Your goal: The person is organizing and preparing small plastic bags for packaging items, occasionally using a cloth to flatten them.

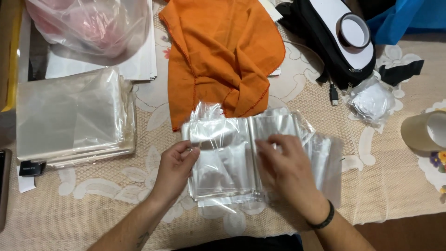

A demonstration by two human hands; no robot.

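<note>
The left hand (pixel 175 162) pinches the edge of the clear bags (pixel 232 158) on the table (pixel 395 186) while the right hand (pixel 283 162) lies flat, so the slippery pile could slide apart.

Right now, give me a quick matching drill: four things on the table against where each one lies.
1 orange cloth
2 tape roll
3 stack of clear bags
4 clear bags under the left hand and right hand

a far right edge
b centre front
c left side
d top centre

Pairs: 1-d, 2-a, 3-c, 4-b
</note>
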